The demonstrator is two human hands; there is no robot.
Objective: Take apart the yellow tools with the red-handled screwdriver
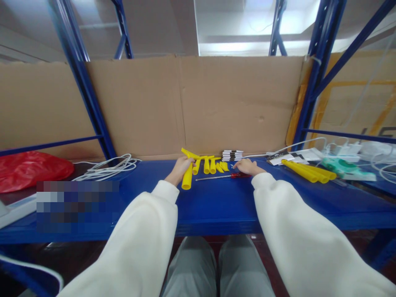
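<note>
My left hand [181, 168] is closed around a yellow hollow handle [187, 179], a plastic tube with a wider, angled top and its open round end towards me. To its right several similar yellow handles [206, 166] lie in a row. Small flat yellow pieces [222, 166] sit beside them. My right hand [246, 166] is low over the table with its fingertips pressed together near some tiny metal parts [232, 166]; whether anything is pinched there is too small to see. Just under that hand lies a screwdriver [213, 177] with a red handle, its shaft pointing left.
Behind the parts stands a stack of small white boxes [232, 155] against a cardboard wall [229, 103]. More yellow tubes [309, 171], a green-and-white packet [348, 169] and cables lie right. A coiled white cable [108, 167] and red bag [37, 169] are left on the blue table [216, 202].
</note>
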